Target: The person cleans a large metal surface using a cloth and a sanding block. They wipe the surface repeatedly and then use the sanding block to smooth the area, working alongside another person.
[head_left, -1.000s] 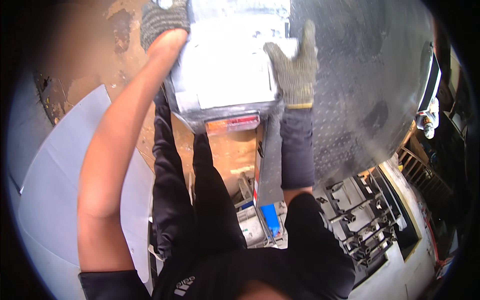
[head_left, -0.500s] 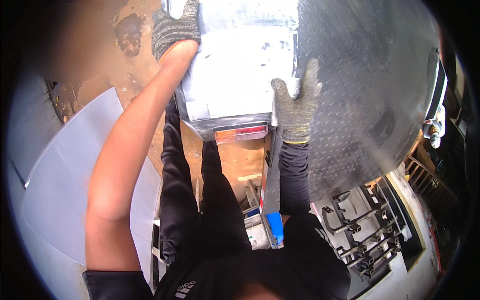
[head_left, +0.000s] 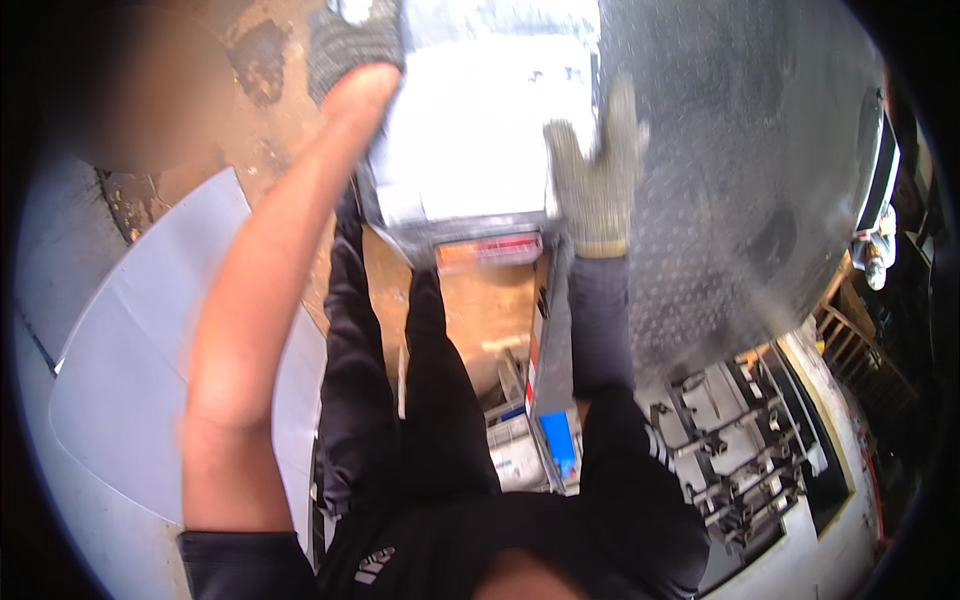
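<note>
A large rectangular panel point(head_left: 470, 150), glaring white on top with a dark frame, lies in front of me. Along its near edge runs an orange and red tail light point(head_left: 490, 253). My left hand point(head_left: 355, 48), in a grey knit glove, is closed over the panel's left edge; its fingertips are partly cut off by the picture's top. At the right edge, my right hand point(head_left: 598, 185), in a greenish-grey glove, lies with thumb apart from straight fingers. Its thumb is by the panel's edge, its fingers over a dark sheet with a raised tread pattern point(head_left: 720, 200).
A curved pale grey body panel point(head_left: 150, 350) stands at left. At lower right, several dark metal brackets point(head_left: 740, 460) lie on a light surface. A blue object point(head_left: 558, 443) sits near my right elbow. Brown stained floor point(head_left: 265, 150) shows beyond my left arm.
My right hand has slid forward along the panel's right edge. My left hand stays at the left edge. The whole view has shifted slightly and is more blurred.
</note>
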`<state>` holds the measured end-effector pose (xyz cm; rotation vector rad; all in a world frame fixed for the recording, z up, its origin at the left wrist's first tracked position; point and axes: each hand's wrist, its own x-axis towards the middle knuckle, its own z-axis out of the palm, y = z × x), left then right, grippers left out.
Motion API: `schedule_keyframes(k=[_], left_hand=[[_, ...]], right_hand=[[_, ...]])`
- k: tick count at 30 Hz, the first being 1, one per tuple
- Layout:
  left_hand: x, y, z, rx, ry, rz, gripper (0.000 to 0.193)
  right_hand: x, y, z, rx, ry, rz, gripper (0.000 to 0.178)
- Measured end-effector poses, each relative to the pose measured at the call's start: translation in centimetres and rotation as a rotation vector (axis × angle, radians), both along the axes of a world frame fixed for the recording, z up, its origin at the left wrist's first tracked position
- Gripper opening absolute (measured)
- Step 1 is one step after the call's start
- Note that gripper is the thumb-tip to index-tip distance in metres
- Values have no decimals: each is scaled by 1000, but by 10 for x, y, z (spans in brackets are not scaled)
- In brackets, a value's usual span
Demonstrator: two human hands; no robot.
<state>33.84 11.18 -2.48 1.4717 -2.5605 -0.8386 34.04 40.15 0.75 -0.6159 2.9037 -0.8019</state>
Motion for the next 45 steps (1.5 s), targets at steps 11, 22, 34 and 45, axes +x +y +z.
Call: schedule_keyframes(k=[11, 22, 34, 45], left_hand=[[-9, 6, 9, 87, -20, 6, 106], [-14, -5, -13, -90, 34, -16, 94], [7, -30, -63, 6, -8, -293, 97], [1, -2, 8, 18, 34, -2, 99]], right_hand=[[13, 15, -12, -93, -12, -24, 89], [12, 15, -13, -63, 51, -17, 89], [-7, 7, -14, -157, 76, 19, 89], [30, 21, 5, -51, -69, -34, 87]])
